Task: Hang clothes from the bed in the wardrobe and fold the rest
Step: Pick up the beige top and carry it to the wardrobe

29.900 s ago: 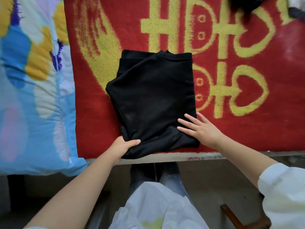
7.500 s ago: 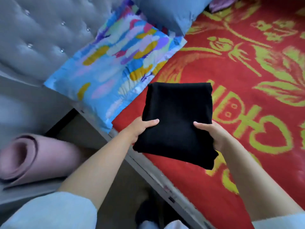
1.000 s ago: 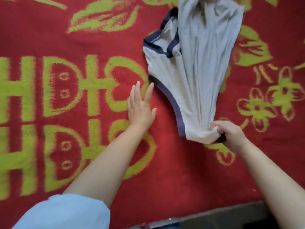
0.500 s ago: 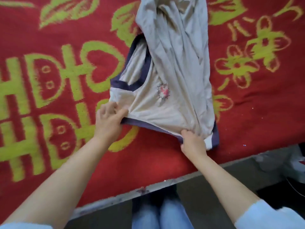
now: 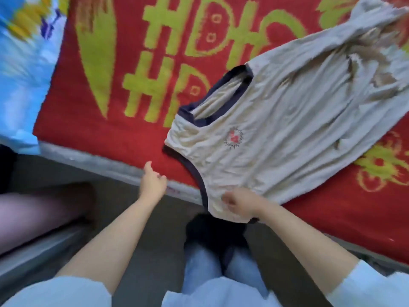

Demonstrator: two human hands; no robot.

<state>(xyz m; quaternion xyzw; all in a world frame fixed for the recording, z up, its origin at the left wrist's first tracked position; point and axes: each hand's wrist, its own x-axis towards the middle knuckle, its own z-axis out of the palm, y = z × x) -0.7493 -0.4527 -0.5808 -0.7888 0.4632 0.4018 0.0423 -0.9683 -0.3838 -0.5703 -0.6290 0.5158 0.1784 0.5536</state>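
A cream sleeveless top [image 5: 285,120] with navy trim and a small red chest emblem lies spread across the red bed cover [image 5: 110,134], its shoulder end hanging over the bed's front edge. My right hand [image 5: 240,203] grips that shoulder end at the edge, fingers curled into the cloth. My left hand [image 5: 152,181] hovers at the bed edge to the left of the top, fingers loosely spread, holding nothing and apart from the cloth.
A blue patterned quilt [image 5: 20,69] lies on the left of the bed. A pink rolled mat [image 5: 33,213] sits on the floor at the left. My jeans-clad legs [image 5: 205,267] stand against the grey bed frame [image 5: 106,167].
The top has been pulled toward the bed's front edge and spread wider. My left hand has let go of its shoulder and moved left; my right hand still holds the cloth.
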